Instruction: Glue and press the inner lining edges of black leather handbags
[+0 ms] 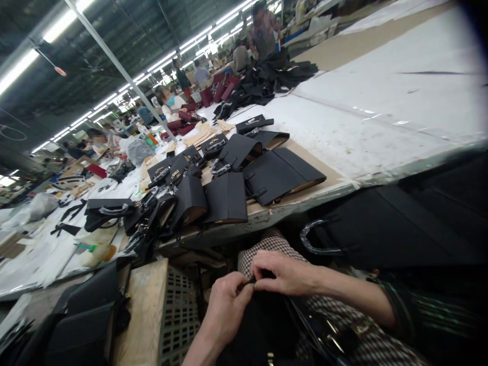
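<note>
A black handbag [259,328] rests on my lap over checked cloth, with gold-coloured metal fittings near its lower part. My left hand [227,305] is closed, thumb and fingers pinching the bag's upper edge. Right beside it, the fingertips of my right hand [282,274] pinch the same edge, thumb tip close to the left thumb. Whether a small piece sits between the fingertips is too dark to make out. Dark straps [310,325] lie on the bag below my right forearm.
Black handbags [226,198] crowd the table edge ahead. At left stand a wooden board [143,310] on a plastic crate [179,305] and a bottle of amber liquid [99,252]. A larger black bag [396,229] lies at right. Other people work farther back.
</note>
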A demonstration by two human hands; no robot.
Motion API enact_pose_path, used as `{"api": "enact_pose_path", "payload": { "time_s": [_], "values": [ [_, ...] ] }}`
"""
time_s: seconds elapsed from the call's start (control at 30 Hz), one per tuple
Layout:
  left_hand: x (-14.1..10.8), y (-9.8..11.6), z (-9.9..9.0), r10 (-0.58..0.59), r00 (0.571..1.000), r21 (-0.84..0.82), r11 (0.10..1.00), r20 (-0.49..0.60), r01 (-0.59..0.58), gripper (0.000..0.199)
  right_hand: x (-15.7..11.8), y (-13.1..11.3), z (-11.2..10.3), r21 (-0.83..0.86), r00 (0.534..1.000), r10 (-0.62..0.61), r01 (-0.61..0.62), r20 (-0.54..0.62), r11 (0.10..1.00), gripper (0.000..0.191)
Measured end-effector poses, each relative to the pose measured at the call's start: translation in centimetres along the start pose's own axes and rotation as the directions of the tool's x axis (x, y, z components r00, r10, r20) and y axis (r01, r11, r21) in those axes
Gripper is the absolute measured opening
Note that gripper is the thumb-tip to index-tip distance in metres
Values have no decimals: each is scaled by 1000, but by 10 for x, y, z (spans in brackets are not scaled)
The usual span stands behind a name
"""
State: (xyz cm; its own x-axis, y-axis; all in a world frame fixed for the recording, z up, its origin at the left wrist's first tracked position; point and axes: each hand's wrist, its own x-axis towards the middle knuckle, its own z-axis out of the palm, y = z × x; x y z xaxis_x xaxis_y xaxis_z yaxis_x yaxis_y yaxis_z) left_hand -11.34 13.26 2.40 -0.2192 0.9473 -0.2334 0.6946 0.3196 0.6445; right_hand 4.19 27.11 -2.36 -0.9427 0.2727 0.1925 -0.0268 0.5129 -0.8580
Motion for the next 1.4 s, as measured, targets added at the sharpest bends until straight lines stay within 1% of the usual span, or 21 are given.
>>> {"api": "enact_pose_path", "payload": {
  "time_s": [0.07,0.13,0.23,0.3,0.4,0.53,0.63,0.8,0.97,1.07,1.17,1.27,1.4],
  "values": [
    [-1,3,0,6,1000,13,1000,-11,-6,22,1,0,-6,13,998,-56,56,37,998,6],
    [-2,3,-1,8,1000,14,1000,-12,-7,20,1,0,-13,5,991,-102,102,84,995,6],
    [-4,0,0,-3,1000,16,1000,-17,3,23,2,0,-25,-41,983,-112,120,145,992,11],
    [-5,-4,2,-15,1000,5,1000,-18,15,25,1,1,-29,-50,982,-103,112,158,992,12],
    [-6,-11,5,-52,999,-30,998,15,53,30,-3,7,-29,-36,992,-69,73,104,997,10],
    [-5,-16,6,-65,995,-67,995,73,70,35,-10,14,-24,-27,999,34,-34,-9,999,11],
    [-2,-16,6,-55,995,-66,996,89,61,36,-14,16,-20,-12,991,110,-112,-78,994,12],
    [1,-14,7,-54,993,-60,996,102,60,37,-16,17,-16,19,970,187,-187,-154,982,13],
    [2,-12,8,-67,990,-72,995,121,76,37,-16,17,-13,15,944,267,-269,-194,963,11],
    [5,-11,8,-70,989,-44,996,132,77,37,-15,17,-12,1,938,278,-284,-207,959,11],
    [12,-7,6,-45,991,-10,999,126,47,31,-14,17,-12,-22,928,295,-308,-225,951,12],
    [21,2,7,4,994,-19,1000,111,-2,23,-13,16,-13,-21,916,331,-344,-229,939,16],
    [35,12,12,53,992,-3,999,113,-54,19,-16,14,-14,-3,918,309,-319,-250,948,17]
  ]
}}
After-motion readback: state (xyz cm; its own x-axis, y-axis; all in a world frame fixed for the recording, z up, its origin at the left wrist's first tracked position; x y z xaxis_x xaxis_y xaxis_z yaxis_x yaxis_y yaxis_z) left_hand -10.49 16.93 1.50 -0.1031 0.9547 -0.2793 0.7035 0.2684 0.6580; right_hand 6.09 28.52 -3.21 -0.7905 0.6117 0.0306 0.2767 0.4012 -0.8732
